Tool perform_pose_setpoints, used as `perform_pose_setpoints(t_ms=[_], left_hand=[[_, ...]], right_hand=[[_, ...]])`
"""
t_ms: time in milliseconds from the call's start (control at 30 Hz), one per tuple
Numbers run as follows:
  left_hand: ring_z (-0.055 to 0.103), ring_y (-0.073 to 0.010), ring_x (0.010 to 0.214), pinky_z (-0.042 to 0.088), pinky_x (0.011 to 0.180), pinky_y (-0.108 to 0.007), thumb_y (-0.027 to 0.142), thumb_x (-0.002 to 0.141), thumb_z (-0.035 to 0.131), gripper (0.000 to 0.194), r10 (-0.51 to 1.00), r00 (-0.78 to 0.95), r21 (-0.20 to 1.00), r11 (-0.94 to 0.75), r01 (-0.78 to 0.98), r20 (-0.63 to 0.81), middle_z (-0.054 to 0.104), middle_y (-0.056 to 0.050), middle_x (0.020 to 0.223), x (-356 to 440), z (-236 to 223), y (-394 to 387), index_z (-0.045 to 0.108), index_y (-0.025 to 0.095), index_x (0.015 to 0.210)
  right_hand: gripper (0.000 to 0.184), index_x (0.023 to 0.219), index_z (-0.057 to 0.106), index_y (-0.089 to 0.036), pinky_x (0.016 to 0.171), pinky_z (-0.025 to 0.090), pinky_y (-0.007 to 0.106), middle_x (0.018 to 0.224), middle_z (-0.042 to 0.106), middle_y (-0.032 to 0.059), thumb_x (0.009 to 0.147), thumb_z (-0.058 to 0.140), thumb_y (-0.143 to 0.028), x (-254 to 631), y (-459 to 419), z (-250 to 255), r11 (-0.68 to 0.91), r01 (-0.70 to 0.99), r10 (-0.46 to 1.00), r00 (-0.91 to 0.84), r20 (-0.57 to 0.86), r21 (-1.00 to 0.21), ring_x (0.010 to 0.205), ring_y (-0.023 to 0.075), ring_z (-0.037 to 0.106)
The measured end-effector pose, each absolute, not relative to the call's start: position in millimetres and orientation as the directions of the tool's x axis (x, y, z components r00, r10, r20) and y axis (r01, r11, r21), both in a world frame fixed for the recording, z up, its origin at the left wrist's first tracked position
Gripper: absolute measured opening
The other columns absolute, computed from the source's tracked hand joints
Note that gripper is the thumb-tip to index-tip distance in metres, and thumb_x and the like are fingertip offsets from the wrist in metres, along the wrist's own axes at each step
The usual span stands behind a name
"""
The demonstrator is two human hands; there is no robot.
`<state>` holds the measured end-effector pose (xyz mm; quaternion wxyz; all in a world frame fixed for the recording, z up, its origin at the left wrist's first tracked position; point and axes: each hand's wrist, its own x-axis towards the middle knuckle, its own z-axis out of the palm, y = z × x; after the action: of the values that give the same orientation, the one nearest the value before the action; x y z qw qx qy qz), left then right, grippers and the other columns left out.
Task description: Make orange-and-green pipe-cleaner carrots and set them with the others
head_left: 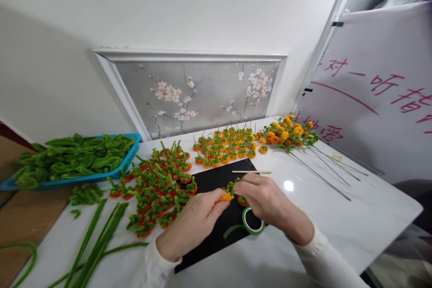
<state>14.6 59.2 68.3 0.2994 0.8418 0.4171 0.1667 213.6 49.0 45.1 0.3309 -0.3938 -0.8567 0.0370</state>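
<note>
Between thumb and fingers, my left hand (199,216) pinches a small yellow-orange pipe-cleaner flower (227,197) with green parts at its top. My right hand (265,195) closes its fingertips on the green end of that same flower. Both hands are over a black mat (212,229). Just below my right hand is a roll of green tape (254,222), its loose end lying on the mat. A red-orange piece (242,201) shows partly behind my right fingers. Beyond the hands, a thin wooden stick (251,172) lies across the mat's far edge.
Left of the mat stand several orange-and-green pieces (158,184); yellow ones (229,141) stand behind. Stemmed yellow flowers (293,131) lie at the right rear. A blue basket (130,157) of green leaves and green pipe cleaners (97,243) are at left. A wall (202,18) closes the back.
</note>
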Motion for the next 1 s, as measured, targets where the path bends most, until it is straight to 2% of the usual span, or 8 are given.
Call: perform_pose_setpoints(t_ms=[200,300,400,500,633,733,833,1000], left_hand=[[0.048,-0.0143,0.062,0.029,0.057,-0.025,0.033,0.094,0.037,0.029,0.794,0.608,0.681,-0.436,0.588,-0.017,0.051,0.003,0.067,15.7,68.7,59.0,0.049,0.02,0.071],[0.047,-0.0142,0.063,0.03,0.057,-0.025,0.035,0.094,0.036,0.03,0.802,0.597,0.716,-0.395,0.575,-0.038,0.049,0.004,0.067,15.3,70.5,59.5,0.049,0.02,0.071],[0.044,-0.014,0.064,0.031,0.058,-0.025,0.039,0.093,0.037,0.03,0.814,0.577,0.775,-0.328,0.54,-0.058,0.046,0.004,0.068,14.0,69.8,61.1,0.05,0.019,0.074],[0.041,-0.0133,0.063,0.033,0.057,-0.024,0.044,0.09,0.042,0.03,0.825,0.555,0.863,-0.203,0.462,-0.103,0.044,0.004,0.069,13.1,66.6,63.2,0.052,0.019,0.077],[0.042,-0.0109,0.058,0.034,0.055,-0.023,0.054,0.089,0.039,0.038,0.8,0.559,0.97,0.109,0.218,-0.215,0.049,0.003,0.069,12.4,64.8,65.0,0.053,0.018,0.09],[0.05,-0.012,0.06,0.038,0.056,-0.024,0.056,0.088,0.041,0.043,0.779,0.564,0.953,0.3,0.05,-0.275,0.058,-0.003,0.075,10.9,66.3,66.1,0.052,0.016,0.1],[0.046,-0.0085,0.053,0.032,0.049,-0.021,0.049,0.088,0.048,0.037,0.755,0.579,0.933,0.358,0.03,-0.308,0.059,-0.003,0.072,8.7,64.2,69.5,0.053,0.015,0.099],[0.032,-0.0033,0.044,0.018,0.041,-0.018,0.037,0.088,0.055,0.023,0.767,0.586,0.922,0.379,-0.086,-0.26,0.056,0.0,0.068,9.3,50.9,76.4,0.053,0.016,0.095]], right_hand=[[0.025,0.086,0.061,-0.018,0.062,0.043,0.024,0.073,0.059,0.0039,0.093,0.038,-0.013,206.6,49.2,43.3,0.732,0.615,0.657,-0.523,0.543,-0.293,0.067,0.0147,0.054],[0.023,0.087,0.061,-0.018,0.065,0.046,0.025,0.076,0.062,0.0043,0.094,0.039,-0.016,203.5,49.5,41.2,0.722,0.597,0.679,-0.511,0.527,-0.351,0.069,0.0152,0.057],[0.023,0.105,0.058,-0.02,0.073,0.049,0.026,0.093,0.066,0.0044,0.094,0.039,-0.015,203.2,49.7,41.4,0.673,0.564,0.737,-0.457,0.498,-0.479,0.082,0.0153,0.061],[0.029,0.119,0.054,-0.023,0.079,0.05,0.027,0.104,0.064,0.0046,0.093,0.042,-0.015,203.6,49.9,42.7,0.67,0.507,0.742,-0.462,0.486,-0.541,0.09,0.0154,0.061],[0.022,0.102,0.064,-0.022,0.077,0.05,0.026,0.094,0.064,0.004,0.093,0.044,-0.017,202.5,52.4,40.6,0.67,0.459,0.742,-0.441,0.505,-0.584,0.084,0.0144,0.061],[0.022,0.098,0.065,-0.02,0.076,0.05,0.026,0.091,0.065,0.0042,0.094,0.043,-0.018,202.8,56.2,36.9,0.667,0.449,0.745,-0.384,0.546,-0.595,0.081,0.0138,0.061],[0.022,0.097,0.065,-0.02,0.076,0.051,0.026,0.09,0.066,0.004,0.094,0.044,-0.02,203.2,58.8,34.7,0.67,0.455,0.74,-0.346,0.577,-0.586,0.08,0.014,0.061],[0.02,0.093,0.067,-0.021,0.074,0.052,0.024,0.089,0.068,0.0031,0.093,0.047,-0.021,198.4,57.6,34.4,0.661,0.449,0.749,-0.336,0.571,-0.601,0.078,0.013,0.063]])
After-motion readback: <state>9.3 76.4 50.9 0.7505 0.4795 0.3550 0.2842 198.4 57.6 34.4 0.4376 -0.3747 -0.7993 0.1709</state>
